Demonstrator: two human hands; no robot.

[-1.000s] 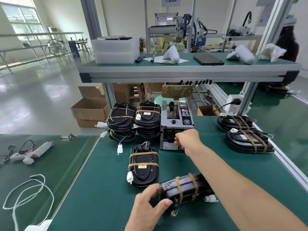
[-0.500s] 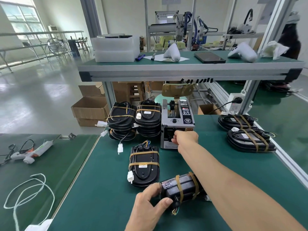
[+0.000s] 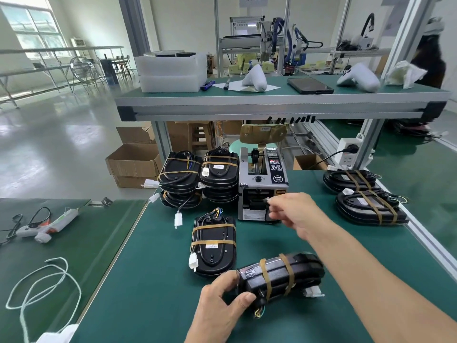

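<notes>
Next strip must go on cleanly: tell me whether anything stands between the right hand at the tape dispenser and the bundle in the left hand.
Nothing visible does. Between the right hand, pinching a tape piece, and the bundle lies only bare green mat; the single taped unit lies left of that path.

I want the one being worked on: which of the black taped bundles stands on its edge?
The bundle nearest the camera, which the left hand grips at its end. All the rest lie flat, singly or stacked, with no hand on them.

Factory assembly floor: green-matted workbench [image 3: 153, 268], aluminium-frame shelf [image 3: 272, 108], tape dispenser [image 3: 262, 186], cartons [image 3: 133, 164].
</notes>
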